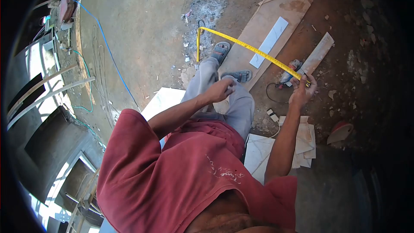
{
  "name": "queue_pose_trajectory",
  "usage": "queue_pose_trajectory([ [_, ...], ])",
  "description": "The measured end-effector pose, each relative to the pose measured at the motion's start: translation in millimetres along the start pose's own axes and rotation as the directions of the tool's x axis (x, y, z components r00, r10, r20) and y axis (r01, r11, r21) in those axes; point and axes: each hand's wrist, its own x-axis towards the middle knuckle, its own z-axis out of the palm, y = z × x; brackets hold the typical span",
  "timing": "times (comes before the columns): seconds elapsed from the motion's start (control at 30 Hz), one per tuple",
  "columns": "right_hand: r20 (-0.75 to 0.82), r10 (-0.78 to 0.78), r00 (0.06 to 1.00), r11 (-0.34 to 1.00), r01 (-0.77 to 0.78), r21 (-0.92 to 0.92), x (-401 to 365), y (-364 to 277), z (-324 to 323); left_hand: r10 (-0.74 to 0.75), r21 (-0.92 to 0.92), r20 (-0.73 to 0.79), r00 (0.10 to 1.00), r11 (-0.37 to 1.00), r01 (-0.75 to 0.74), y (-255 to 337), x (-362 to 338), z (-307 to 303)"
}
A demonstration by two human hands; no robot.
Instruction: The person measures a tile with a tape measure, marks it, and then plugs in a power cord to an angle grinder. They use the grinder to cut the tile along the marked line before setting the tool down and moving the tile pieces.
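My right hand is closed on one end of a yellow tape measure. Its blade stretches up and left across the view, then bends sharply down near my foot. I cannot make out the tape's case. Over my thigh, my left hand has its fingers curled in; whatever they may hold is hidden. Just beyond my right hand lies a power tool with a cord, against a narrow dusty strip. A white tile strip lies on a long brown board, partly under the blade.
White marbled tiles lie beside me, with more stacked pieces to the right. A white plug on a cable is near them. A blue hose crosses the floor at left. Sandalled feet stand by the board.
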Motion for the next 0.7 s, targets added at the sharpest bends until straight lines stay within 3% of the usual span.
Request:
queue_pose_trajectory([
  [0.07,0.007,0.016,1.0,0.997,-0.016,-0.079,11.9,28.4,-1.9,0.177,0.02,-0.329,0.928,0.983,-0.18,8.5,58.3,-20.7],
  [0.13,0.049,0.071,0.996,0.995,-0.074,0.067,19.7,52.7,6.3,0.29,0.164,-0.419,0.86,0.956,-0.242,19.2,118.5,-40.9],
  [0.2,0.081,0.066,0.994,0.994,-0.073,0.084,35.7,87.6,10.1,0.492,0.343,-0.321,0.809,0.857,-0.385,20.5,182.6,-49.4],
  [0.23,0.049,0.058,0.997,0.995,-0.061,0.08,46.5,105.3,10.7,0.507,0.332,-0.298,0.809,0.849,-0.411,18.4,213.0,-43.3],
  [0.3,0.114,0.118,0.987,0.984,-0.131,0.119,69.3,139.7,12.1,0.598,0.385,-0.022,0.802,0.745,-0.545,8.0,266.8,-23.7],
  [0.33,0.092,0.118,0.989,0.985,-0.128,0.118,79.7,156.6,13.2,0.534,0.305,0.092,0.84,0.788,-0.535,-0.2,289.5,-10.2],
  [0.37,0.104,0.109,0.989,0.986,-0.121,0.116,93.3,173.1,13.2,0.541,0.296,0.109,0.834,0.783,-0.547,-4.7,309.6,1.6],
  [0.43,0.098,0.102,0.99,0.987,-0.113,0.113,123.3,208.1,5.1,0.357,0.292,0.37,0.858,0.832,-0.472,-23.2,348.2,25.5],
  [0.53,0.158,0.167,0.973,0.984,-0.155,-0.088,173.1,268.3,-16.3,0.318,0.357,0.403,0.858,0.809,-0.467,-71.5,407.8,54.5],
  [0.57,0.148,0.16,0.976,0.986,-0.15,-0.078,192.3,298.0,-29.6,0.274,0.403,0.431,0.859,0.794,-0.456,-84.6,423.7,62.6],
  [0.6,0.22,0.153,0.964,0.971,-0.105,-0.214,208.4,329.2,-42.4,0.169,0.468,0.451,0.876,0.791,-0.394,-97.1,438.5,73.0],
  [0.63,0.289,0.159,0.944,0.938,-0.053,-0.343,218.5,361.8,-53.4,0.166,0.473,0.462,0.871,0.785,-0.4,-119.8,453.9,86.1],
  [0.7,0.298,0.129,0.946,0.934,-0.015,-0.357,227.7,415.3,-63.1,0.132,0.453,0.558,0.82,0.779,-0.433,-168.8,488.3,111.2],
])
